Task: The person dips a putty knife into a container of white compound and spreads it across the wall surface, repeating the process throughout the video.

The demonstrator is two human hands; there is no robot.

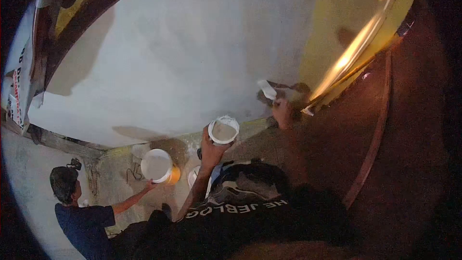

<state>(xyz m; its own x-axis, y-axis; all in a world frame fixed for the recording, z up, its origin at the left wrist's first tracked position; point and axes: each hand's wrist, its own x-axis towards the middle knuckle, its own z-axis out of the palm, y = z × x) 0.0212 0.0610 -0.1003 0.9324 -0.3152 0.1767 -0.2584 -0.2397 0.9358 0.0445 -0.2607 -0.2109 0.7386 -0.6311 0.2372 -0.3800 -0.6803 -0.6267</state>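
Note:
In my left hand (215, 151) is a small white tub (232, 137) with a pale, thick-looking coating inside, held from below and the side in front of my chest. My right hand (282, 114) is closed on a paintbrush (267, 89) whose wide end is white. The brush is close to the white-coated wall (192, 58), near the yellow strip (315, 38) on the right; whether it touches the surface I cannot tell. My fingers hide most of its handle.
To the left, another person (84, 212) in dark clothes reaches toward a white bucket (157, 165). An orange bucket (173, 175) stands behind it. A printed sack (19, 86) is at the far left. Bright light (349, 55) streaks the right side, beside a long curved edge (378, 139).

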